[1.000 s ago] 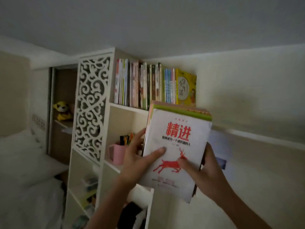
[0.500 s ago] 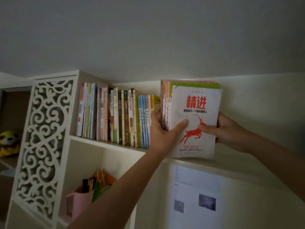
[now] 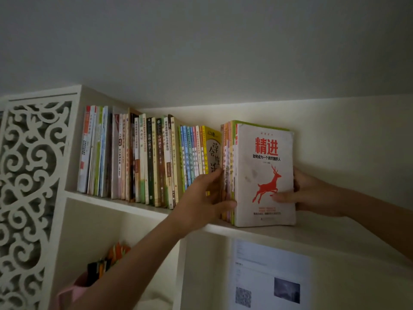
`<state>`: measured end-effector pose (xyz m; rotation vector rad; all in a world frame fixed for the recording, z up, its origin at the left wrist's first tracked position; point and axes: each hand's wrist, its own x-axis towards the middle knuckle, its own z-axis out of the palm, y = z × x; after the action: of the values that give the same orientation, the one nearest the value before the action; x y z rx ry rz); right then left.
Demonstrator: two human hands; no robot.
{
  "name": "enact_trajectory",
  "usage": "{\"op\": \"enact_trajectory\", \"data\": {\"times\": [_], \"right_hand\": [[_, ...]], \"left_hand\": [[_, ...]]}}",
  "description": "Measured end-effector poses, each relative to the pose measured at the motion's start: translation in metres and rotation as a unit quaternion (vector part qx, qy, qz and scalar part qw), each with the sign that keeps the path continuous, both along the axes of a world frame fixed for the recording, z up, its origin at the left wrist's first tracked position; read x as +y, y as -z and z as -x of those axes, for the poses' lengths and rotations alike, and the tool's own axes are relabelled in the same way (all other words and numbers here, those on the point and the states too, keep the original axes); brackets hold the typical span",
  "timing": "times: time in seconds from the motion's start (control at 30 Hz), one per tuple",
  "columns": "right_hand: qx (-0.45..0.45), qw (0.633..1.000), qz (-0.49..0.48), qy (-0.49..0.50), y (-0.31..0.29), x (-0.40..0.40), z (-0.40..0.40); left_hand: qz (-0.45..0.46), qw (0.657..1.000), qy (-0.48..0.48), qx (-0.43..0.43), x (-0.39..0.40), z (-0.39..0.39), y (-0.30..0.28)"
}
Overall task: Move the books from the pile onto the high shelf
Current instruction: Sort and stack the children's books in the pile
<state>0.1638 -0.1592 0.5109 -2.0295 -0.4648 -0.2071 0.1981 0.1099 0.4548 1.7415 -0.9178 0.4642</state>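
While both hands clasp the stack of books [image 3: 264,175] upright on the high shelf [image 3: 312,233], left grip [image 3: 206,198] and right grip [image 3: 312,193] hold its sides. Left of them stands the shelved row [image 3: 145,157], slightly apart. Closing that gap seems left; the pile is out of view.

The left hand [image 3: 202,199] covers the lower part of the yellow book [image 3: 213,151], and its fingers go out of sight behind the stack of books [image 3: 264,175]. Most of the right hand [image 3: 312,193] is hidden behind that stack; only the thumb shows on the white cover. The pink cup [image 3: 71,291] is cut off by the bottom edge. The small print on the paper sheet [image 3: 268,276] is too blurred to read.
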Motion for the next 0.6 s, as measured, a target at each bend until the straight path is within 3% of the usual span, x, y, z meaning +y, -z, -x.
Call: {"op": "enact_trajectory", "data": {"times": [0.13,0.3,0.4,0.47,0.5,0.6], "right_hand": [[0.032,0.998,0.015,-0.042,-0.010,0.005,-0.019],[0.036,0.997,0.045,-0.052,-0.019,0.018,-0.048],[-0.064,0.983,0.141,0.098,-0.015,0.032,-0.052],[-0.155,0.936,0.242,0.203,-0.014,0.039,-0.042],[-0.178,0.924,0.266,0.208,-0.012,0.043,-0.034],[-0.128,0.970,0.192,0.074,-0.005,0.062,-0.002]], "left_hand": [[-0.022,0.989,-0.128,-0.069,-0.004,0.003,0.001],[-0.039,0.937,-0.288,-0.192,-0.007,-0.002,0.008],[-0.031,0.935,-0.299,-0.189,-0.006,-0.010,0.010],[-0.030,0.932,-0.293,-0.209,-0.005,-0.011,0.010],[-0.036,0.933,-0.275,-0.228,-0.004,-0.012,0.009],[-0.109,0.933,-0.201,-0.278,0.001,-0.017,0.000]]}}
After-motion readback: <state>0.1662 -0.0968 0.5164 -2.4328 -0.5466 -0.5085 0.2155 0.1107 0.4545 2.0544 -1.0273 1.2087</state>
